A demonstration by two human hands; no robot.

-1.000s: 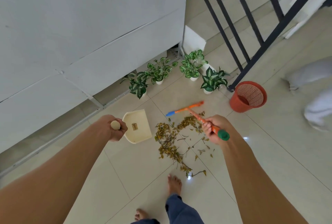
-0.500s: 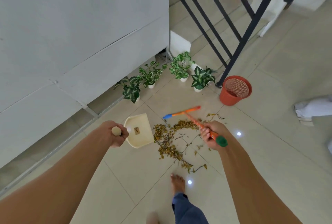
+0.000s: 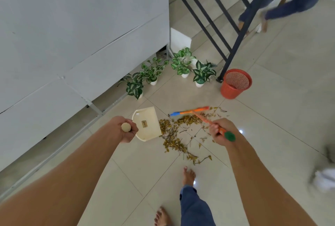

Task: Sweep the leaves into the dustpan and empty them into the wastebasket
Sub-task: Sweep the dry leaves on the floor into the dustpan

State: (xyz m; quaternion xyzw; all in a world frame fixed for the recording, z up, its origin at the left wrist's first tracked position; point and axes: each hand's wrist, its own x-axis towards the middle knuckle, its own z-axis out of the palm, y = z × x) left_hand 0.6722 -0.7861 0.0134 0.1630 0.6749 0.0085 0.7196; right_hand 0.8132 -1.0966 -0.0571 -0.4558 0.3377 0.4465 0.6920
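Note:
A cream dustpan (image 3: 147,123) rests on the tiled floor, its open edge facing right toward a scatter of dry yellow-brown leaves (image 3: 176,134). My left hand (image 3: 125,129) grips the dustpan's upright handle near its rounded top. My right hand (image 3: 220,131) holds the orange broom (image 3: 192,112) by its green-capped handle; the orange and blue broom head lies on the floor at the far edge of the leaves. An orange mesh wastebasket (image 3: 235,84) stands upright to the far right, beside the railing post.
Several small potted plants (image 3: 183,64) line the white wall (image 3: 72,26) behind the dustpan. A dark stair railing (image 3: 233,51) rises at the back right. Another person's legs (image 3: 290,4) move near the stairs. My bare feet (image 3: 188,176) stand just below the leaves.
The broom head has shifted slightly right along the far edge of the leaves. The dustpan stays beside the pile. A person has come into view at the top right.

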